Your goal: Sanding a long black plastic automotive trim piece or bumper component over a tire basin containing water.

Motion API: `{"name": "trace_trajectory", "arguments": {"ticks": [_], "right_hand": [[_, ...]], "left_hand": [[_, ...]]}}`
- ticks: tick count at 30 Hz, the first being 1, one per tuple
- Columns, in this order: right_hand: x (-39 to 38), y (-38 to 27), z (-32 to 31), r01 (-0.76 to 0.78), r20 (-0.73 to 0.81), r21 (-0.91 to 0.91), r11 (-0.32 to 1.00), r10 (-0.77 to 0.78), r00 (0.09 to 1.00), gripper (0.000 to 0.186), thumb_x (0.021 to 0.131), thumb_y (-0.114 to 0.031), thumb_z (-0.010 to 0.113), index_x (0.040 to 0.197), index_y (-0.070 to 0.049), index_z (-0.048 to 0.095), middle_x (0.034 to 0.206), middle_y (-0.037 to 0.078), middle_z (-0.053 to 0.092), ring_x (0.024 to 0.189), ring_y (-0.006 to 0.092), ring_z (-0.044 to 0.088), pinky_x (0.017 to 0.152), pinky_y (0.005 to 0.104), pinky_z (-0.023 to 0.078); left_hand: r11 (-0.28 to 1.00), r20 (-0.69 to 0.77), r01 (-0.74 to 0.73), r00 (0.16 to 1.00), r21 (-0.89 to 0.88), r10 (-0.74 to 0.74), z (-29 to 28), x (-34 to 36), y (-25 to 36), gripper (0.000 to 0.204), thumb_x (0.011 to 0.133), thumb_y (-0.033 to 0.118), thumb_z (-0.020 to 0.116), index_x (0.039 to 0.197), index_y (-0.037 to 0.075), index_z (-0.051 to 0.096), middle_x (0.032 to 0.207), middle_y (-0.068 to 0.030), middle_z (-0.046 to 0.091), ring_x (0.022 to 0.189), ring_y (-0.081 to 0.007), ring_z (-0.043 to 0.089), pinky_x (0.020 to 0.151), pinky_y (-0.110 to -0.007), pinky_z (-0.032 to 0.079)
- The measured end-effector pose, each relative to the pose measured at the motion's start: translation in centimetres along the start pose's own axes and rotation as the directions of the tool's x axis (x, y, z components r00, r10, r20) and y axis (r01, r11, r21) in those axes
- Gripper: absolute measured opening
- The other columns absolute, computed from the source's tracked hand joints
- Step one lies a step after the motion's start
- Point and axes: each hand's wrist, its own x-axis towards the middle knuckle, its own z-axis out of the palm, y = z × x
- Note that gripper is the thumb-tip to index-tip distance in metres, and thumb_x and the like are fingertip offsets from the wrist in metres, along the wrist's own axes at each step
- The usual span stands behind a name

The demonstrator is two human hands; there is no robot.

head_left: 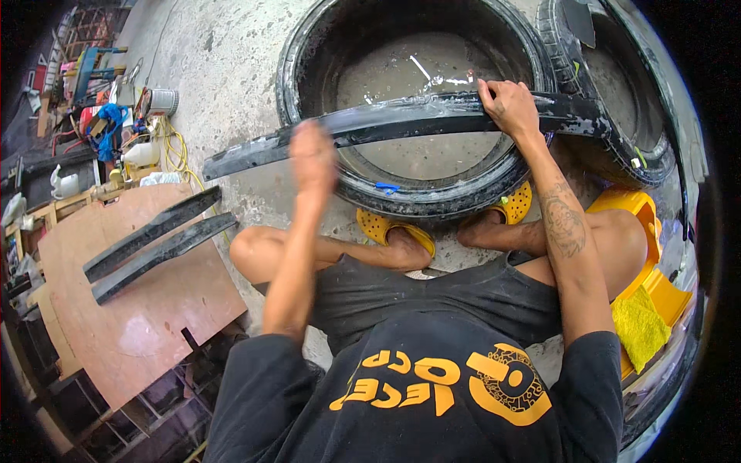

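A long, curved black trim strip (378, 127) with pale grey smears lies across the top of a tire (289, 69) in front of me. My right hand (509, 108) grips the strip right of its middle, the thumb along its upper edge. Over the strip's left half, my left hand (312, 158) is smeared by motion. Its fingers look curled, but anything inside them is hidden. Small bits and a white stick (421, 68) show inside the tire's ring, and a blue scrap (387, 187) rests on its near sidewall.
Another tire (563, 54) stands at the far right. Two dark trim pieces (158, 239) lie on a wooden board (154, 339) at left, near cans, bottles and a yellow hose (176, 150). A yellow cloth (641, 328) hangs on a yellow plastic stool (668, 297) by my right knee.
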Motion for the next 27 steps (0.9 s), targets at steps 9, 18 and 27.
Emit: {"name": "trace_trajectory", "arguments": {"ticks": [9, 18, 27], "right_hand": [[0.4, 0.5, 0.8, 0.055, -0.017, -0.001, 0.998, -0.055, 0.998, 0.045, 0.099, -0.037, 0.050, 0.078, -0.005, 0.074, 0.074, 0.019, 0.070, 0.074, 0.0386, 0.068, 0.077, 0.0503, 0.050], [0.2, 0.7, 0.8, 0.005, 0.043, 0.020, 1.000, -0.006, 0.999, 0.048, 0.099, -0.039, 0.048, 0.079, -0.006, 0.075, 0.075, 0.019, 0.071, 0.075, 0.0390, 0.068, 0.081, 0.0497, 0.049], [0.7, 0.0, 0.8, -0.045, 0.061, 0.014, 0.999, 0.044, 0.997, 0.047, 0.099, -0.039, 0.047, 0.084, -0.006, 0.077, 0.078, 0.021, 0.071, 0.080, 0.0402, 0.069, 0.087, 0.0500, 0.050]], "left_hand": [[0.977, 0.009, -0.203, 0.979, 0.059, 0.203, 2.8, 1.2, 6.3, 0.031, 0.095, 0.010, 0.060, 0.120, -0.007, 0.064, 0.124, -0.0249, 0.066, 0.118, -0.0379, 0.062, 0.105, -0.047, 0.047], [0.946, 0.001, -0.294, 0.955, -0.134, 0.297, 7.0, 2.9, 12.7, 0.036, 0.098, 0.013, 0.056, 0.127, -0.007, 0.061, 0.126, -0.0273, 0.065, 0.124, -0.0403, 0.060, 0.112, -0.045, 0.043], [0.944, -0.124, -0.323, 0.941, -0.067, 0.314, 9.1, 4.4, 17.8, 0.033, 0.099, 0.016, 0.056, 0.122, -0.007, 0.060, 0.123, -0.0294, 0.064, 0.120, -0.0424, 0.059, 0.108, -0.047, 0.044]]}}
